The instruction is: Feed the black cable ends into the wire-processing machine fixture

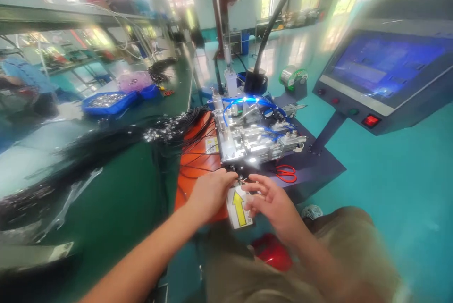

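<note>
At the front edge of a metal machine (260, 135) with blue air hoses, my left hand (211, 192) is closed, its fingertips pinched on the end of a thin black cable. Thin wire ends (243, 181) show just past those fingertips. Close on the right is my right hand (271, 199), its fingers curved and apart, near the wire ends; I see nothing held in it. Below and between the hands sits a white label plate (240, 208) with a yellow arrow. Several more black cables (198, 140) lie across the orange surface (187, 173).
A heap of black cables (102, 140) spreads over the left bench. Red-handled scissors (286, 173) lie right of the machine, below a wire spool (294, 78). A screen (389, 67) stands at right. A wrench (71, 199) and blue tray (109, 104) are left. Someone in blue (26, 76) sits far left.
</note>
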Motion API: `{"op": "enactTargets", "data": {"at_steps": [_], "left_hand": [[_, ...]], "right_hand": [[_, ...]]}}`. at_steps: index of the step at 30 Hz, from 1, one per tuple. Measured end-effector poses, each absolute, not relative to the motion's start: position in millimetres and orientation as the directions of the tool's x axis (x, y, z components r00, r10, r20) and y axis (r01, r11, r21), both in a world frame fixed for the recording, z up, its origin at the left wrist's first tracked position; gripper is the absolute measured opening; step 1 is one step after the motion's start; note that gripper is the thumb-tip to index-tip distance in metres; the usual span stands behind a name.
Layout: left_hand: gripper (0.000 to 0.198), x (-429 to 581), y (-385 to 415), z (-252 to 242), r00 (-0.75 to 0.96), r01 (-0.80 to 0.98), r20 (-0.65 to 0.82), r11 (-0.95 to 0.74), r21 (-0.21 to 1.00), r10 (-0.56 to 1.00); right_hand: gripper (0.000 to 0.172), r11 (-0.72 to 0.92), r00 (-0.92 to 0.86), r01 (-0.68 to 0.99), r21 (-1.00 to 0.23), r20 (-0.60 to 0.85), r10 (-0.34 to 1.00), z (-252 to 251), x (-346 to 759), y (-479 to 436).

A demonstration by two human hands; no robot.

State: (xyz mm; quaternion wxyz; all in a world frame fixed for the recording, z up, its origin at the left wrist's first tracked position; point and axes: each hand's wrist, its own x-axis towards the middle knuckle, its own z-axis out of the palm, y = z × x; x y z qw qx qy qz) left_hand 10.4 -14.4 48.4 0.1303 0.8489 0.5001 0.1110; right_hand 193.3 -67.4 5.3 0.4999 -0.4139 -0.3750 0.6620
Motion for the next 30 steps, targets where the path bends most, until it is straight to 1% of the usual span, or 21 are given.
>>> {"op": "enactTargets", "data": {"at_steps": [1, 2, 3, 5, 7, 9, 12, 15, 18, 24, 30], "left_hand": [[0.025, 13.1, -11.8, 45.4, 0.505, 0.821, 0.111, -0.516, 0.246, 0.856], [0.025, 14.7, -9.7, 41.9, 0.536, 0.805, 0.165, -0.560, 0.196, 0.828], [0.024, 15.4, -8.1, 37.7, 0.564, 0.780, 0.223, -0.601, 0.174, 0.795], [0.021, 14.1, -6.0, 27.7, 0.593, 0.724, 0.330, -0.666, 0.179, 0.734], [0.020, 11.1, -4.4, 17.0, 0.597, 0.685, 0.398, -0.701, 0.200, 0.696], [0.018, 8.2, -3.0, 7.6, 0.582, 0.666, 0.442, -0.712, 0.222, 0.683], [0.015, 6.0, -1.0, -0.9, 0.558, 0.635, 0.471, -0.717, 0.287, 0.683], [0.014, 5.8, -0.1, -3.4, 0.544, 0.619, 0.474, -0.712, 0.330, 0.693], [0.014, 6.1, -0.4, -3.8, 0.533, 0.620, 0.476, -0.706, 0.343, 0.699], [0.017, 6.7, -2.5, -2.9, 0.495, 0.612, 0.507, -0.697, 0.374, 0.706], [0.018, 7.5, -3.2, 0.0, 0.481, 0.602, 0.515, -0.695, 0.394, 0.709]], "right_hand": [[0.046, -0.215, -0.126, -0.327, -0.920, -0.183, 0.975, 3.2, 196.0, -65.7], [0.043, -0.211, -0.096, -0.294, -0.932, -0.191, 0.977, 1.1, 198.5, -64.6], [0.039, -0.204, -0.070, -0.253, -0.946, -0.192, 0.979, -1.1, 200.7, -63.7], [0.029, -0.192, -0.050, -0.155, -0.969, -0.186, 0.981, -4.7, 204.1, -62.4], [0.022, -0.173, -0.057, -0.062, -0.983, -0.169, 0.984, -6.9, 205.8, -60.9], [0.021, -0.144, -0.062, 0.011, -0.989, -0.145, 0.988, -7.8, 205.7, -58.7], [0.021, -0.123, -0.050, 0.086, -0.989, -0.128, 0.991, -8.5, 203.8, -54.2], [0.022, -0.127, -0.055, 0.103, -0.987, -0.133, 0.990, -9.8, 201.5, -49.5], [0.022, -0.130, -0.059, 0.090, -0.987, -0.136, 0.989, -9.9, 199.0, -45.5], [0.020, -0.147, -0.008, 0.063, -0.987, -0.148, 0.989, -2.2, 191.8, -39.8], [0.021, -0.189, -0.003, 0.017, -0.982, -0.189, 0.982, 3.8, 188.9, -38.2]]}}
